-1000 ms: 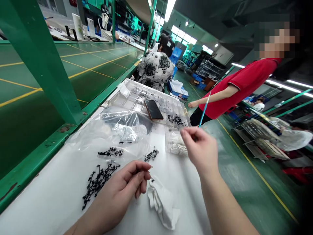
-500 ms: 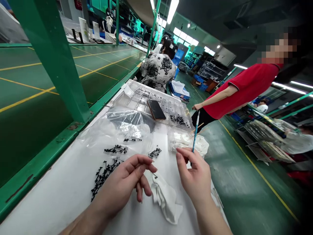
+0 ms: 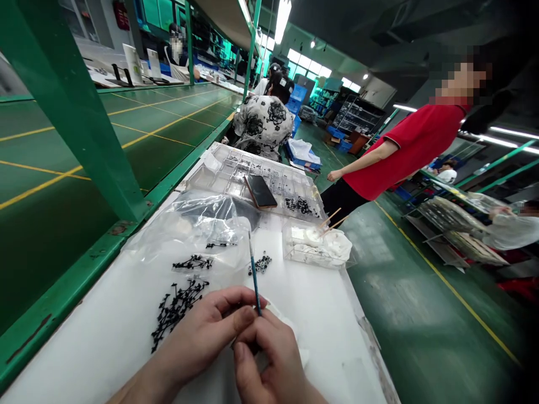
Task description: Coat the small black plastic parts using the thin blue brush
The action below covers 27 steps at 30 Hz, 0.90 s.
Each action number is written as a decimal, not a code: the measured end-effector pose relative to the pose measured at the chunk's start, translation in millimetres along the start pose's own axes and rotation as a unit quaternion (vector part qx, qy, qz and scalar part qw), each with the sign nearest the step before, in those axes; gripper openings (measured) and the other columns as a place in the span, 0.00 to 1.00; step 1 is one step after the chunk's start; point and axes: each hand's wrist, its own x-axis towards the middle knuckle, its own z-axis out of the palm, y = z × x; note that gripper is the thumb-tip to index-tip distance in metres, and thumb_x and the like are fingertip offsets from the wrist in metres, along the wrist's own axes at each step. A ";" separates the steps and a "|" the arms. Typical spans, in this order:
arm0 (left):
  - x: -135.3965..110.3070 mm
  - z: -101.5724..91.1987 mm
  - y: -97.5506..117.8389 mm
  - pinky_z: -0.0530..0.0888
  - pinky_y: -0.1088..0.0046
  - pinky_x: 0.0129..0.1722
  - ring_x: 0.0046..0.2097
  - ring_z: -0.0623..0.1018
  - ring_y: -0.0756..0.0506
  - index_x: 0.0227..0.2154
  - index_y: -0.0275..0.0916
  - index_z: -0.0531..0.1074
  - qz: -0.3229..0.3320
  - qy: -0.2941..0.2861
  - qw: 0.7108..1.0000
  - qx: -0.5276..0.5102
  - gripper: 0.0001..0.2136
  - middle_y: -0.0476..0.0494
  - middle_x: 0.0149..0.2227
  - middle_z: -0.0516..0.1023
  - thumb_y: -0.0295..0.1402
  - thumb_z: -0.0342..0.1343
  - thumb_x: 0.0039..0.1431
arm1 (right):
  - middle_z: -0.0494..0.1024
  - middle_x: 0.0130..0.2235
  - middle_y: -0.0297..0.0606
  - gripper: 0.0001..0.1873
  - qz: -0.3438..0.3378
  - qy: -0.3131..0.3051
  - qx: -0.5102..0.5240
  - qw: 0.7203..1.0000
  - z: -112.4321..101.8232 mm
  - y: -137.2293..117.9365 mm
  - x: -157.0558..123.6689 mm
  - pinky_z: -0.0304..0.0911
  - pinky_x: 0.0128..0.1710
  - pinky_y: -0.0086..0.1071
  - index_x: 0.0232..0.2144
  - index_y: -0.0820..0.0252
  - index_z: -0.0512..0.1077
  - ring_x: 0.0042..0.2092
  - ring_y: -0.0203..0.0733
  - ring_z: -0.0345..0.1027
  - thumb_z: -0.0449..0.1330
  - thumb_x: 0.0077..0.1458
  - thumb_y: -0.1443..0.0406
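My left hand [image 3: 202, 328] and right hand [image 3: 269, 359] meet low over the white table [image 3: 320, 325], fingertips close together. The right one grips a thin blue-handled brush [image 3: 254, 275] that stands up past the small black rings [image 3: 260, 265]. My left fingers pinch together on something small, mostly hidden, likely a black plastic part. Beside that hand lie black plastic sprues [image 3: 179, 311] with another smaller cluster [image 3: 191, 262] above. A crumpled white cloth [image 3: 295, 342] is largely covered by my right hand.
A clear plastic bag [image 3: 202, 219] lies beyond the sprues. Further back is a compartment tray [image 3: 252, 179] with a phone [image 3: 260, 192] on it. A clear box [image 3: 314, 244] holds white cloth and wooden sticks. Co-workers stand [image 3: 404, 151] and sit [image 3: 263, 123] nearby; a green post [image 3: 80, 112] rises left.
My right hand has moved left from beside the clear box to my left hand, bringing the blue brush with it. My left hand has stayed nearly in place.
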 end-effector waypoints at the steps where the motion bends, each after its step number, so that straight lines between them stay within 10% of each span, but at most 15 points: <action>1: 0.0 0.6 1.0 0.75 0.75 0.44 0.42 0.77 0.48 0.42 0.39 0.78 0.005 -0.007 1.000 -0.007 0.16 0.45 0.40 0.80 0.47 0.65 0.61 | 0.71 0.28 0.36 0.04 0.000 -0.006 0.006 1.000 -0.9 -1.2 1.5 0.64 0.31 0.30 0.27 0.58 0.65 0.31 0.37 0.68 0.57 0.52 0.69; 8: -3.1 -1.8 15.9 0.61 0.81 0.28 0.29 0.63 0.54 0.33 0.37 0.75 0.022 0.131 0.990 0.035 0.20 0.52 0.28 0.69 0.52 0.63 0.60 | 0.77 0.55 0.43 0.18 0.042 -0.164 -0.076 0.983 -82.4 -10.9 54.9 0.70 0.48 0.35 0.52 0.53 0.75 0.54 0.46 0.73 0.63 0.59 0.61; 11: -6.2 -5.8 19.2 0.54 0.79 0.25 0.27 0.56 0.54 0.35 0.39 0.75 0.011 0.166 0.985 0.043 0.22 0.54 0.27 0.65 0.56 0.62 0.59 | 0.78 0.51 0.45 0.17 0.067 -0.071 -0.322 0.942 -125.1 21.6 122.9 0.68 0.49 0.37 0.46 0.58 0.74 0.51 0.46 0.72 0.52 0.68 0.55; 15: -6.7 -8.8 18.5 0.65 0.80 0.36 0.36 0.67 0.51 0.34 0.38 0.75 0.009 0.129 0.990 0.059 0.23 0.50 0.33 0.71 0.57 0.61 0.59 | 0.80 0.48 0.48 0.14 0.139 -0.140 -0.407 0.892 -139.9 83.7 196.5 0.64 0.51 0.41 0.45 0.64 0.76 0.51 0.50 0.73 0.54 0.66 0.62; 27: 1.3 -15.4 6.3 0.72 0.77 0.44 0.44 0.74 0.45 0.37 0.43 0.76 -0.032 0.102 0.994 -0.007 0.23 0.49 0.39 0.76 0.60 0.59 0.58 | 0.80 0.53 0.44 0.24 0.203 -0.271 -0.406 0.849 -148.7 91.6 182.0 0.63 0.54 0.37 0.54 0.59 0.75 0.54 0.47 0.73 0.44 0.72 0.55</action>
